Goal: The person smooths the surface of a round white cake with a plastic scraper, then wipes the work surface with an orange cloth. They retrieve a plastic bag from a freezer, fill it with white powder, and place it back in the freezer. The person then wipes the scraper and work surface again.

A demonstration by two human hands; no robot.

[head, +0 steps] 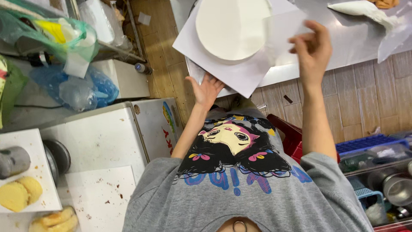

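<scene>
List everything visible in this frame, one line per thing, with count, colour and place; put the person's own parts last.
cake: one, round, white-frosted, top centre on a board
square board: one, white, under the cake, at the counter edge
clear sheet: one, translucent, against the cake's side
piping bag: one, white, top right on the counter
counter: one, pale steel, top
sponge cake pieces: several, yellow, lower left
plastic bags: several, blue, green and clear, upper left
crate: one, blue, right
floor: wooden planks, centre and right
grey printed shirt: one, bottom centre
left hand: under the board's edge
right hand: on the clear sheet
</scene>
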